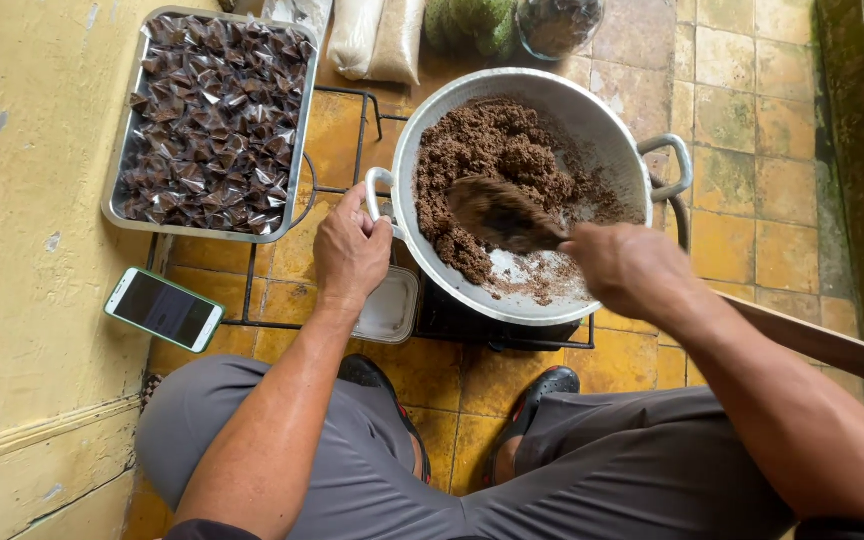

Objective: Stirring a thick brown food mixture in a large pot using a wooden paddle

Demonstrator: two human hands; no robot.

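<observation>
paddle [500, 213] in right hand [630, 268] – blade points up-left into pan [537, 90].

A wide, pale metal pan [607, 130] sat on a black wire stand over the tiled floor, its two loop handles pointing left and right. Coarse, crumbly brown mixture [492, 145] was heaped across its far and left parts, while the near right of the bottom showed bare metal with scattered crumbs. A long wooden paddle [502, 213] lay slanted into the pan from the right, its broad blade coated in brown and resting against the heap.
</observation>
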